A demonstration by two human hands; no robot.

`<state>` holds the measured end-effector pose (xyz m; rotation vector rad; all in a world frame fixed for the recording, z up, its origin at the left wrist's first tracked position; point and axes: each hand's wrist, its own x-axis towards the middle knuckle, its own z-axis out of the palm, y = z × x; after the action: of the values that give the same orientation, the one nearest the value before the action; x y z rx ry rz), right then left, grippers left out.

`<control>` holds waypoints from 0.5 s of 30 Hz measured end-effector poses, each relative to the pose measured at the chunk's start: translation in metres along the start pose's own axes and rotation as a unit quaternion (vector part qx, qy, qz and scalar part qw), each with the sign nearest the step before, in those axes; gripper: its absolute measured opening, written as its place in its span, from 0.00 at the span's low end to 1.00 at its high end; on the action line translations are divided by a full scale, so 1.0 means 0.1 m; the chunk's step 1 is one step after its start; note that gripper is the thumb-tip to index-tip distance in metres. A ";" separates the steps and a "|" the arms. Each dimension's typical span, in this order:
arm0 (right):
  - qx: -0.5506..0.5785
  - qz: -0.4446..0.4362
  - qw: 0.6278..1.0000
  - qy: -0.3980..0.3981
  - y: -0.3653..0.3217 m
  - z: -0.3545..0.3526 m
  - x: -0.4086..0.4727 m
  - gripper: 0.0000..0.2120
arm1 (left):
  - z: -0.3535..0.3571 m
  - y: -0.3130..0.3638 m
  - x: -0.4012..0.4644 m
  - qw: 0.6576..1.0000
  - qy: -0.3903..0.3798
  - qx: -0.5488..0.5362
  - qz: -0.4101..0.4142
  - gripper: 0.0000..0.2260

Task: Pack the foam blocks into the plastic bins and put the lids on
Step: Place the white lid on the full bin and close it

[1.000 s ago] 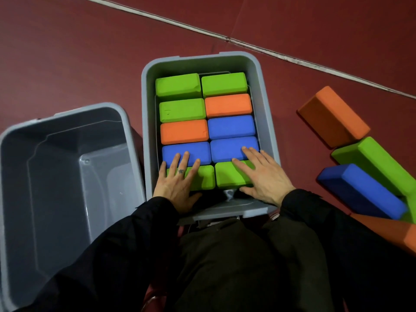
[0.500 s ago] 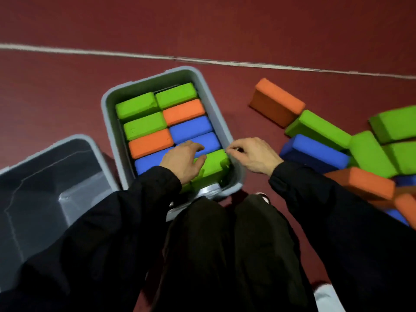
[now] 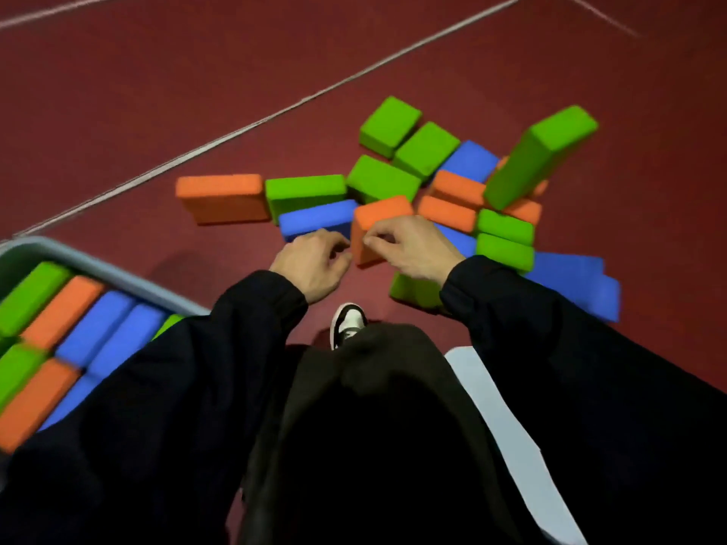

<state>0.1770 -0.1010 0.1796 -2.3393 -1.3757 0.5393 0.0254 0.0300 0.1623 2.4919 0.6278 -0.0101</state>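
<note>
Fetching more blocks is the step in hand: the left hand [image 3: 314, 265] and right hand [image 3: 409, 247], fingers curled, reach the orange block [image 3: 379, 220] at the pile's near edge; whether they grip it I cannot tell. The bin [image 3: 118, 271] looks full, so the next load likely needs another bin. Red floor [image 3: 196, 92] lies open beyond.

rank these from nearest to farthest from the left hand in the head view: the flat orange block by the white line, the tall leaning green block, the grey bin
From the left hand:
1. Flat orange block, just beyond the hand, to its left.
2. Grey bin, far left; its rim lies a little farther off.
3. Tall leaning green block, far right of the pile.
</note>
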 end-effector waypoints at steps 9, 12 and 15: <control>0.111 0.173 0.971 0.126 1.61 -0.48 -1.19 0.09 | 0.86 1.56 0.69 0.990 -0.058 0.038 0.125 0.16; 0.129 0.243 0.949 0.155 2.10 -0.35 -1.60 0.09 | 1.32 1.89 0.85 0.976 -0.114 0.095 0.162 0.16; 0.165 0.316 0.923 0.144 2.45 0.01 -1.97 0.09 | 1.79 1.99 0.99 0.955 -0.177 0.154 0.183 0.17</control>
<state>0.2687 -0.3860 0.0839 -2.4152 -0.3418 0.5167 0.2229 -0.1669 0.1018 2.7693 0.0097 -0.4347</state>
